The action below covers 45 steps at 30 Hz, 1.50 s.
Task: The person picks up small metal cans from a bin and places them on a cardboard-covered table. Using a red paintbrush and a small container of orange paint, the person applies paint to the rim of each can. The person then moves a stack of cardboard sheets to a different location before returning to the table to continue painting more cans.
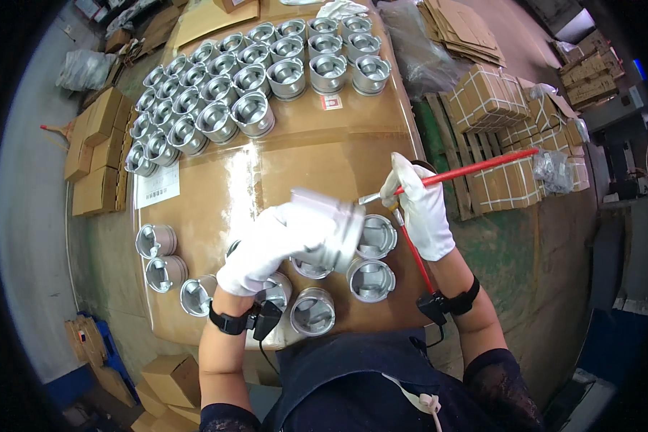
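My left hand [263, 241], in a white glove, is closed around a silver engine piston [327, 219], tilted and blurred by motion above the table. My right hand [417, 205], also gloved, pinches a thin red-handled tool [475, 167]; its pale metallic tip points at the piston without my being able to tell whether they touch. A second red-handled tool, with a brass-coloured collar [394, 207], runs down beneath that hand toward the wrist. I cannot tell if it is held too. Several pistons [371, 280] stand on the table just below both hands, some partly hidden by the left.
Rows of silver pistons [253, 114] fill the far part of the brown-covered table [302, 162]. A printed sheet [158, 186] lies at its left edge, a small card [331, 102] near the rows. Strapped cartons [489, 97] stand on a pallet [457, 147] at right; more boxes [97, 144] at left.
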Each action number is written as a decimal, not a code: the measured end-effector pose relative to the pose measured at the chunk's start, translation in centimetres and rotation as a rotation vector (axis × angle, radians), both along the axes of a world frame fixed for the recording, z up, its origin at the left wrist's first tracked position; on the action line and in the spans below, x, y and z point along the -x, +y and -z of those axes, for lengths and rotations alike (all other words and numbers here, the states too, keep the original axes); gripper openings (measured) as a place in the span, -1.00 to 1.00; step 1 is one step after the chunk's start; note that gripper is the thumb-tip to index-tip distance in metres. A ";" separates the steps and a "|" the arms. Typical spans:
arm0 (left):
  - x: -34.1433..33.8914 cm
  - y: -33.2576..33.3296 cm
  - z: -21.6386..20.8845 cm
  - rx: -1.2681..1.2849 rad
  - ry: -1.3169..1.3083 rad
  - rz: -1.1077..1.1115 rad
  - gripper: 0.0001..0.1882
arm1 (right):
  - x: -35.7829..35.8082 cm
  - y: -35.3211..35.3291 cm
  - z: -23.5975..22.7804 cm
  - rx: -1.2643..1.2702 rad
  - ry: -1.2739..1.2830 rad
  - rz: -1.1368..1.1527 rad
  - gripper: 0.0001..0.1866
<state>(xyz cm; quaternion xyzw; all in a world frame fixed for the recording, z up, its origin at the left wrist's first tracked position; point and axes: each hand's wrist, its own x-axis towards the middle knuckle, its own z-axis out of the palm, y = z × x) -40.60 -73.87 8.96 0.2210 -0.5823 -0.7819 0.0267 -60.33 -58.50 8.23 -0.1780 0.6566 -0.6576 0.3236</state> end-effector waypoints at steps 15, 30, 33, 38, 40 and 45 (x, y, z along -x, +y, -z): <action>9.6 -6.0 3.1 0.805 -0.383 -0.123 -0.55 | -5.6 1.7 5.9 0.065 0.911 -0.095 -0.84; 17.4 -15.1 12.9 1.905 -0.236 -0.053 -0.78 | 0.0 5.2 9.4 -0.344 0.286 0.096 -0.69; 14.8 -11.9 10.4 1.742 0.041 -0.207 -0.72 | 0.7 5.1 8.0 -0.305 0.156 0.167 -0.64; 6.9 -1.7 5.6 1.329 -0.147 0.455 -0.73 | 5.5 8.0 7.3 -0.260 0.138 0.226 -0.54; 3.2 2.0 6.0 1.444 -0.087 0.536 -0.60 | 6.7 8.7 7.7 -0.313 0.071 0.264 -0.53; -1.0 7.4 8.8 1.669 -0.211 0.506 -0.41 | 7.3 9.4 9.4 -0.434 0.166 0.194 -0.55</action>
